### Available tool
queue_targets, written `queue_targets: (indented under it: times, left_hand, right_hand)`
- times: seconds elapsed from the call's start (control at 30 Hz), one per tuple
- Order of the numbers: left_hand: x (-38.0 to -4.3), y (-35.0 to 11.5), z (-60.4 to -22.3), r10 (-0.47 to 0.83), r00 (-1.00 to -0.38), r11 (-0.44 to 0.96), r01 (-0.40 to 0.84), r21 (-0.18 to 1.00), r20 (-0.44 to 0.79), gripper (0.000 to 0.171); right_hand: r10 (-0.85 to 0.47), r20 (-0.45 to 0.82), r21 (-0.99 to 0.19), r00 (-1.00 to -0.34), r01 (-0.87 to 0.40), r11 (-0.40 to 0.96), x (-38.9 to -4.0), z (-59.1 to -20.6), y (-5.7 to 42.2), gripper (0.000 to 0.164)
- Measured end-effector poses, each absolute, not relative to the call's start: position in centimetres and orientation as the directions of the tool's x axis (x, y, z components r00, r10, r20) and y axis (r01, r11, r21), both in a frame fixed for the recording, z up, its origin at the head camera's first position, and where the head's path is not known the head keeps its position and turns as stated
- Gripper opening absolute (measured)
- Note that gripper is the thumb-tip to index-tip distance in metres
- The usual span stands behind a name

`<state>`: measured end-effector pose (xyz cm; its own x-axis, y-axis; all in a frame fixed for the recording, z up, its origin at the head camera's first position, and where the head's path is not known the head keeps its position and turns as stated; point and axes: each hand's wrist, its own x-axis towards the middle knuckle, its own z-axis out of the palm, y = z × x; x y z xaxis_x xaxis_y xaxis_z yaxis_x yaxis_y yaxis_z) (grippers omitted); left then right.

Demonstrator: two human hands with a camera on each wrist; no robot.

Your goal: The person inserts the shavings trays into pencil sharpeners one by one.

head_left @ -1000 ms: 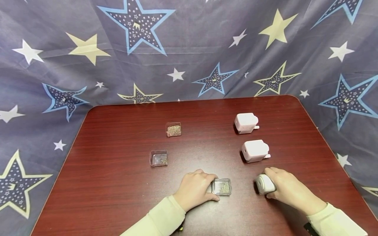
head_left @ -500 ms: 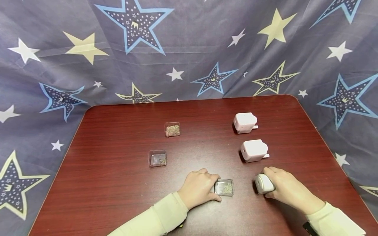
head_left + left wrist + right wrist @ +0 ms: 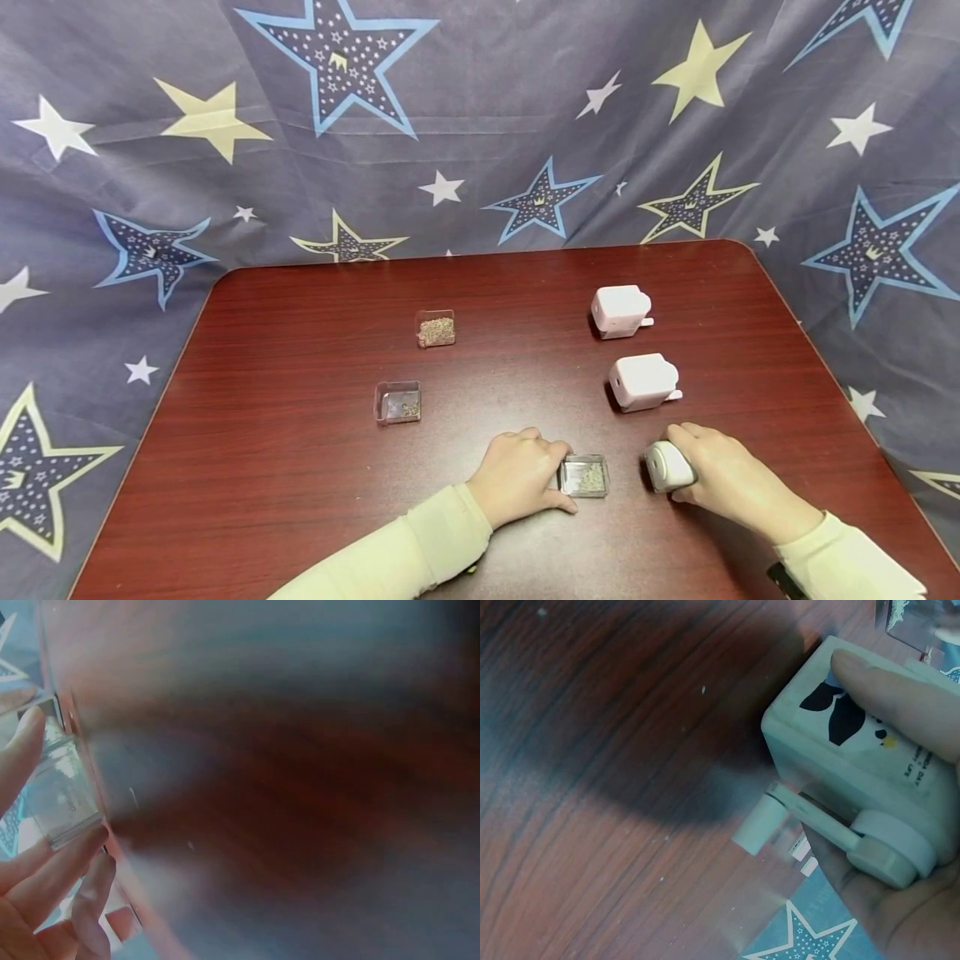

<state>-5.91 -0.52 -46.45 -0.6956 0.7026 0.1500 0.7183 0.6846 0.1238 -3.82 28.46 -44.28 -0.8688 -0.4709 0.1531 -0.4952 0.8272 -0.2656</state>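
In the head view, my left hand (image 3: 517, 477) grips a small clear shavings drawer (image 3: 576, 478) by its sides, thumb on the near side and fingers on the far side. Pale shavings lie in its right part. The left wrist view shows the same clear drawer (image 3: 64, 795) between thumb and fingers. To the right, my right hand (image 3: 738, 483) holds a white crank pencil sharpener (image 3: 672, 467), its holed end facing the drawer across a short gap. The right wrist view shows dark printed shapes on its side and the crank handle (image 3: 759, 825) sticking out by the palm.
Two pale pink crank sharpeners, a far one (image 3: 620, 312) and a nearer one (image 3: 645, 382), stand beyond my right hand. At left are a clear drawer full of shavings (image 3: 437, 331) and another with few shavings (image 3: 397, 403). A starry curtain (image 3: 450, 125) hangs behind the table (image 3: 300, 350).
My left hand has slid the drawer to the right, narrowing the gap to the white sharpener. The right hand keeps its hold and barely moves. The head view has shifted slightly.
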Motion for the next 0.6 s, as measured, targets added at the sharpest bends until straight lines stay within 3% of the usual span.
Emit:
queue_targets:
  times: [0.6]
  left_hand:
    - [-6.1, 1.6, -46.3, 0.713, -0.68, 0.675, 0.732, 0.097, 0.168, 0.06]
  right_hand:
    - [-0.474, 0.152, -0.26, -0.867, -0.498, 0.827, -3.8, -44.3, 28.5, 0.059]
